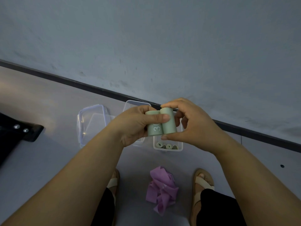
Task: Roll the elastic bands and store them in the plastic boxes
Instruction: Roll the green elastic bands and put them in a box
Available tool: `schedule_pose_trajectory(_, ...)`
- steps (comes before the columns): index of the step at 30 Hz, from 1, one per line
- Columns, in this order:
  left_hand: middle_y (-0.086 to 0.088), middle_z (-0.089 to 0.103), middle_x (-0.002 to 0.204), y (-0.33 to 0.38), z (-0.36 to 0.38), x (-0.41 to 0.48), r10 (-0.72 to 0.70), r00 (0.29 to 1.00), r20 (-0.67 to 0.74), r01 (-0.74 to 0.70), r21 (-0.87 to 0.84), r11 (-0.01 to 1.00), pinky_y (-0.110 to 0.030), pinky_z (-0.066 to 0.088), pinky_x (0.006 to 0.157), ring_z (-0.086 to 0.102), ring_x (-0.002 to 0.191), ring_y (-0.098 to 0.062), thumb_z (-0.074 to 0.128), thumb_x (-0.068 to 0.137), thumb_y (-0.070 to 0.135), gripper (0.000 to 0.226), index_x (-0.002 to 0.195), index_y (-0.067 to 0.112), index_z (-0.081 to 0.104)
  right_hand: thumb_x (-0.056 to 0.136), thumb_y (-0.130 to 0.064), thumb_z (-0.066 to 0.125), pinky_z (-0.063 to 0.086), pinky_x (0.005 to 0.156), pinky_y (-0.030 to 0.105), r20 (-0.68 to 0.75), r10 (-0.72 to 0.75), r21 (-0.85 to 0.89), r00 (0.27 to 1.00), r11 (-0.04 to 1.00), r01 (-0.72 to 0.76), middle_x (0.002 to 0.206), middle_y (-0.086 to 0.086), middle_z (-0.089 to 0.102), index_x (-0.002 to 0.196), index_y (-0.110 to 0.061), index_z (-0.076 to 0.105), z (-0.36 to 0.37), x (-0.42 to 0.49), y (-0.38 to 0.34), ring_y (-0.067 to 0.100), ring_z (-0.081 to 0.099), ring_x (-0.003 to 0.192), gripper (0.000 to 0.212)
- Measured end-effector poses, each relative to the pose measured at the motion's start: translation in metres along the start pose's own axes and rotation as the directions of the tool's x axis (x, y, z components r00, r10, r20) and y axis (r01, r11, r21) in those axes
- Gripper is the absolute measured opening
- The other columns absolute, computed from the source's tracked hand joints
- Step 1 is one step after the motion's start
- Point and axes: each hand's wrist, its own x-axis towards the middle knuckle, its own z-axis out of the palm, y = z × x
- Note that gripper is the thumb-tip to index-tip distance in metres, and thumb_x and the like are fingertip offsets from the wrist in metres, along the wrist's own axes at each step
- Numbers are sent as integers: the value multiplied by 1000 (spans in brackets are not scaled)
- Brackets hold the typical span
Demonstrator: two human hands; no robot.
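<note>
Above an open plastic box [167,148] on the floor, my left hand [136,126] and right hand [187,123] pinch two green rolled bands [161,123], soft, light and, I judge, springy, best squeezed across the coils.

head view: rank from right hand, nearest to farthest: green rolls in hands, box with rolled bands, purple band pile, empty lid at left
From the right hand:
1. Green rolls: held in it, shared with the left hand.
2. Box with rolled bands: just below it.
3. Empty lid and purple band pile: too close to call; lid far left, pile by the feet.
</note>
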Motion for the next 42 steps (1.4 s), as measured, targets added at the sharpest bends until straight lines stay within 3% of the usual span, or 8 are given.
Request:
schedule_pose_trajectory(3,-6,70,79,1,-1,-1,7,1000,6,-7,3,1000,-26,56,62,69,76,-18,72,56,18,34,84,8,56,59,-33,85,42,66,9,3,-5,-7,1000,1000,5,105,-19,48,114,-36,47,1,0,0,4,49,81,67)
schedule_pose_trajectory(10,-9,68,84,0,1,-1,-11,999,32,11,14,1000,-24,55,59,68,73,-17,76,60,19,47,97,2,54,58,-29,87,40,65,9,-48,-33,-11,998,999,33,96,-13,54,101,-26,56,1,0,1,2,48,80,53)
schedule_pose_trajectory(16,-7,68,79,0,2,-2,-10,1000,15,9,3,1000,-24,54,58,68,70,-16,73,57,19,42,91,5,55,55,-32,88,39,67,7,-58,-14,-13,998,1000,14,94,-14,54,97,-28,57,1,0,0,0,48,82,53)
schedule_pose_trajectory(23,-17,68,104,2,-1,-1,1,999,-32,-2,-33,999,-32,59,76,68,91,-25,77,56,19,70,117,-5,53,55,-41,82,43,69,9,-4,25,9,1000,1000,-25,106,-21,47,119,-35,47,2,2,1,-4,48,87,74)
schedule_pose_trajectory(30,-10,69,88,3,0,-3,-22,999,-26,21,-11,1000,-27,58,67,69,77,-18,72,56,18,56,107,0,57,55,-32,86,41,65,9,-47,29,-22,998,999,-30,90,-18,51,106,-33,57,-4,1,0,4,51,76,58)
schedule_pose_trajectory(34,-10,69,89,2,1,-3,-23,999,-41,22,-16,1000,-27,58,68,69,78,-18,72,57,18,51,103,1,58,58,-32,85,41,66,8,-33,29,-32,999,999,-30,95,-19,51,105,-39,52,-1,1,2,3,50,81,58)
schedule_pose_trajectory(39,-17,67,106,4,-1,-2,13,998,-59,-21,-131,991,-31,58,78,67,93,-25,70,62,14,66,122,-8,51,61,-22,84,52,82,20,25,138,234,990,962,-140,126,-23,46,123,-44,36,3,2,2,-1,53,101,81)
schedule_pose_trajectory(42,-18,65,109,6,-1,-2,18,1000,-5,-18,-236,972,-31,57,81,67,94,-26,66,67,11,65,127,-8,48,63,-18,83,54,87,32,28,135,304,990,943,-137,124,-17,52,120,-46,41,-1,1,-1,6,56,105,76)
